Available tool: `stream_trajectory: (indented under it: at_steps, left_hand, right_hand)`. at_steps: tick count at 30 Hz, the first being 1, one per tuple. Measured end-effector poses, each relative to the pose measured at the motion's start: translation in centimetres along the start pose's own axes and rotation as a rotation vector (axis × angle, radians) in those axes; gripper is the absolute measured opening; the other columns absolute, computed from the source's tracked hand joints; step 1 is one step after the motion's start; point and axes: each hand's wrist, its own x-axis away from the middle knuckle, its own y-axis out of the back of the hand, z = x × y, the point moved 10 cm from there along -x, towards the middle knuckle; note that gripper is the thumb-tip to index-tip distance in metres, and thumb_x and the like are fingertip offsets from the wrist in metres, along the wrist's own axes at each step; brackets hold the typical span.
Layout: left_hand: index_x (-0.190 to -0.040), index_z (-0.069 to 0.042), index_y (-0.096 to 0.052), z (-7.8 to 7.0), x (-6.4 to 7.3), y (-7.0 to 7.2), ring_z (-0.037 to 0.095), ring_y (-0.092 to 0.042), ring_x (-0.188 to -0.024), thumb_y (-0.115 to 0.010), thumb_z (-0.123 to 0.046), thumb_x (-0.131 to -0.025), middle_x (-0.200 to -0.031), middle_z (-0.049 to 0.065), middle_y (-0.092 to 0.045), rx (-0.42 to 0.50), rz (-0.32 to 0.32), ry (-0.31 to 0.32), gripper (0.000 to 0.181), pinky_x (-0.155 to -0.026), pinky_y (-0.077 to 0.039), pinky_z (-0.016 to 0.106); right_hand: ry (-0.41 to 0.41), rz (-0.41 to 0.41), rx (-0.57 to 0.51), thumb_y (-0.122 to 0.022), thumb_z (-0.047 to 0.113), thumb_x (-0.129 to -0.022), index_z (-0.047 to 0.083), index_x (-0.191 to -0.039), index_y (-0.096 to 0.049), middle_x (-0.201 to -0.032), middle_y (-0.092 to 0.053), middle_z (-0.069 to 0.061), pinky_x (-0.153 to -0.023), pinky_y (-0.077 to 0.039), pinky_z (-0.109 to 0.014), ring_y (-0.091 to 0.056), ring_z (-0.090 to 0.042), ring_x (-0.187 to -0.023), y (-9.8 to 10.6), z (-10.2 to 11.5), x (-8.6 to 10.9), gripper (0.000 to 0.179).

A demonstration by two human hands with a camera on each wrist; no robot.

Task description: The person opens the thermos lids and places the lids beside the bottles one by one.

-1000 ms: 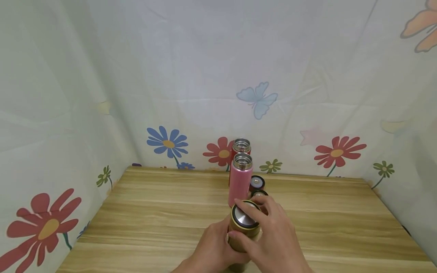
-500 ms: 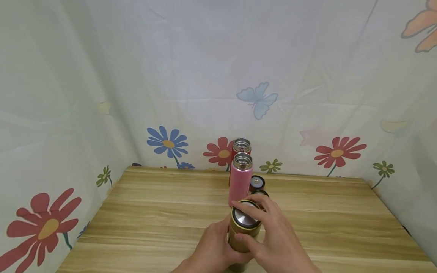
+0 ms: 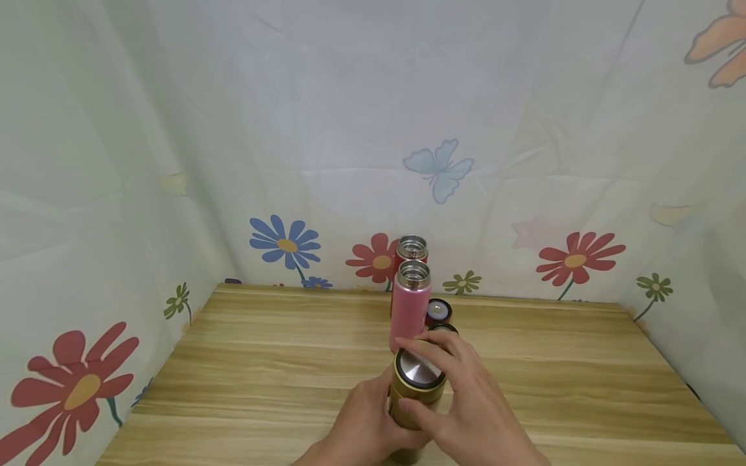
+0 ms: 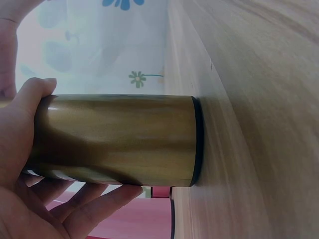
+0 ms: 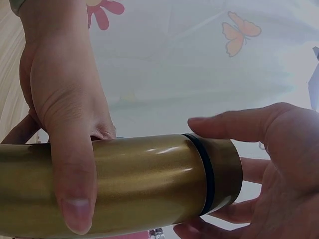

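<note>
A gold thermos bottle [image 4: 119, 142] stands upright on the wooden table, its dark base ring at the tabletop in the left wrist view. Its gold lid [image 3: 421, 370] has a silver top with a black rim. My left hand [image 3: 364, 414] wraps around the body below the lid, the thumb lying across it in the right wrist view. With thumb and fingers my right hand [image 3: 472, 401] grips the lid from the right. Between lid and body shows a dark band [image 5: 203, 172]. Just beyond stands a pink bottle [image 3: 409, 310] without a lid, its steel neck bare.
Behind the pink bottle is a red bottle [image 3: 400, 259], also uncapped. To their right lie two lids, one with its underside up [image 3: 439, 310] and a nearer lid [image 3: 445, 329] partly behind my right fingers. Flower-printed cloth [image 3: 326, 162] encloses the wooden table [image 3: 280, 362].
My right thumb and fingers have shifted slightly around the lid, the thumb a little to the right. My left hand and the thermos stay in place.
</note>
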Motion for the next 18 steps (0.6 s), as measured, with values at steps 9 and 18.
stream_trajectory:
  at_steps: [9,18]
  left_hand:
    - [-0.136,-0.042,-0.052,0.32,-0.15,-0.28,-0.001,-0.065,-0.106,-0.089,-0.054,-0.075,-0.125,-0.021,-0.068,0.058,0.03,0.045,0.072,-0.098,-0.053,0.027]
    - [-0.142,-0.044,-0.047,0.62,-0.12,-0.34,0.001,-0.064,-0.113,-0.09,-0.051,-0.074,-0.132,-0.018,-0.066,0.066,0.043,0.093,0.08,-0.103,-0.052,0.032]
  right_hand:
    - [-0.083,-0.13,0.214,-0.093,0.054,-0.068,0.038,-0.138,-0.063,-0.127,-0.056,0.006,-0.082,-0.053,-0.038,-0.053,-0.016,-0.112,0.69,-0.1,0.08,0.077]
    - [-0.08,-0.196,0.37,-0.092,0.061,-0.065,0.032,-0.132,-0.069,-0.116,-0.059,0.002,-0.071,-0.049,-0.03,-0.057,-0.013,-0.096,0.84,0.73,0.38,0.076]
